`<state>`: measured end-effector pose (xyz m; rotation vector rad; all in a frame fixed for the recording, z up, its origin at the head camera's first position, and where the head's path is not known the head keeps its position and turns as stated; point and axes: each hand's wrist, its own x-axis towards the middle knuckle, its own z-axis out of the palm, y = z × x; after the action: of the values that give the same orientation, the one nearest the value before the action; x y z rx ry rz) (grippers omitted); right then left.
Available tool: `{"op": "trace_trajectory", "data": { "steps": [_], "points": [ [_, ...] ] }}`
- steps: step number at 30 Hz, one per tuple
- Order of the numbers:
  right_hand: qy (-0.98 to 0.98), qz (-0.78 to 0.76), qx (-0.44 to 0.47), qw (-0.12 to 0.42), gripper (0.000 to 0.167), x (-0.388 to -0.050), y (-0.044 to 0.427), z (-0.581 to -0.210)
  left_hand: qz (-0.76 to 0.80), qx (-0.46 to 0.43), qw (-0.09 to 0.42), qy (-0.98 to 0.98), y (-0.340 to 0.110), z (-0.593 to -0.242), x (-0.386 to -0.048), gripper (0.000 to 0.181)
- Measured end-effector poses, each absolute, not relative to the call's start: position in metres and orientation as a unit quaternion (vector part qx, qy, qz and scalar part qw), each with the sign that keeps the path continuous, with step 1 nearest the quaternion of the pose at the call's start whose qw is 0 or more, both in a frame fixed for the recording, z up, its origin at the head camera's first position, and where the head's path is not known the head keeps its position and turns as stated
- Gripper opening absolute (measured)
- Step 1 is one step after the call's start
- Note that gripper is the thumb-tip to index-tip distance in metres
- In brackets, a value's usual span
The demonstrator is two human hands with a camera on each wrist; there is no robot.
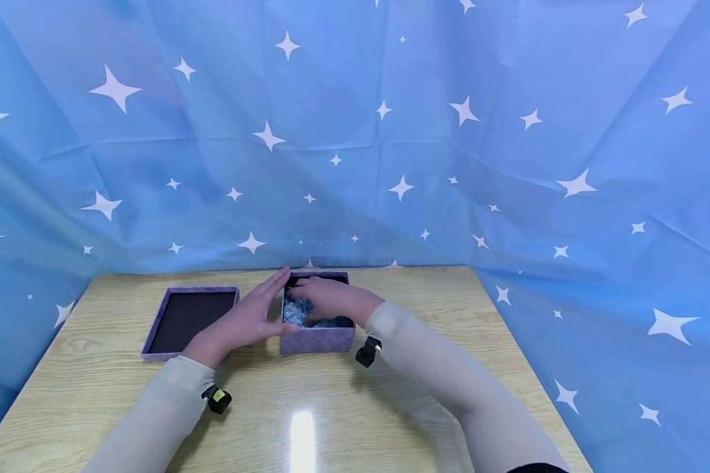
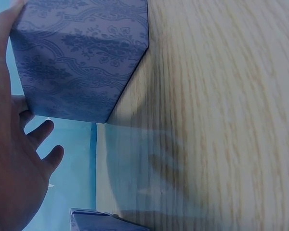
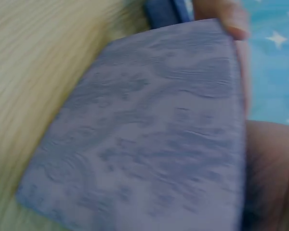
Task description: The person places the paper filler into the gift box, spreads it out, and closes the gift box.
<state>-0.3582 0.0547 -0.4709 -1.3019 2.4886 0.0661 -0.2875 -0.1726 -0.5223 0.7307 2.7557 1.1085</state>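
Observation:
A purple patterned box [image 1: 317, 340] stands on the table, its upper side uncovered, with blue shredded filler [image 1: 296, 311] inside. My left hand [image 1: 250, 320] holds the box at its left side, thumb at the front corner and fingers toward the back corner. In the left wrist view, the other fingers [image 2: 52, 158] spread off the box's side. My right hand [image 1: 330, 299] reaches into the box from the right, fingers down at the filler. Its fingertips are partly hidden, and the right wrist view shows mainly the blurred front wall of the box [image 3: 149, 130].
Left of the box lies its lid [image 1: 194, 322], inner side up, with a purple rim and dark inside. The wooden table [image 1: 260, 407] ends at a blue curtain [image 1: 343, 197] with white stars behind and at the sides.

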Motion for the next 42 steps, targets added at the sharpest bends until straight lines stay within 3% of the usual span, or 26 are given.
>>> {"op": "trace_trajectory", "data": {
  "steps": [8,14,22,33,42],
  "points": [
    [0.862,0.009,-0.46,0.212,0.08,-0.362,0.078,-0.435,0.357,0.236,0.036,0.903,-0.171,-0.52,-0.288,0.122],
    [0.877,0.094,-0.41,0.234,0.077,-0.362,0.07,-0.454,0.356,0.24,0.034,0.902,-0.17,-0.52,-0.288,0.122],
    [0.876,0.163,-0.416,0.18,0.074,-0.356,0.065,-0.473,0.355,0.236,0.035,0.904,-0.169,-0.519,-0.287,0.122],
    [0.876,0.159,-0.427,0.158,0.07,-0.35,0.065,-0.469,0.355,0.233,0.037,0.905,-0.171,-0.518,-0.285,0.121],
    [0.89,0.061,-0.421,0.165,0.086,-0.348,0.081,-0.442,0.359,0.243,0.023,0.901,-0.171,-0.519,-0.286,0.123]
  ]
}}
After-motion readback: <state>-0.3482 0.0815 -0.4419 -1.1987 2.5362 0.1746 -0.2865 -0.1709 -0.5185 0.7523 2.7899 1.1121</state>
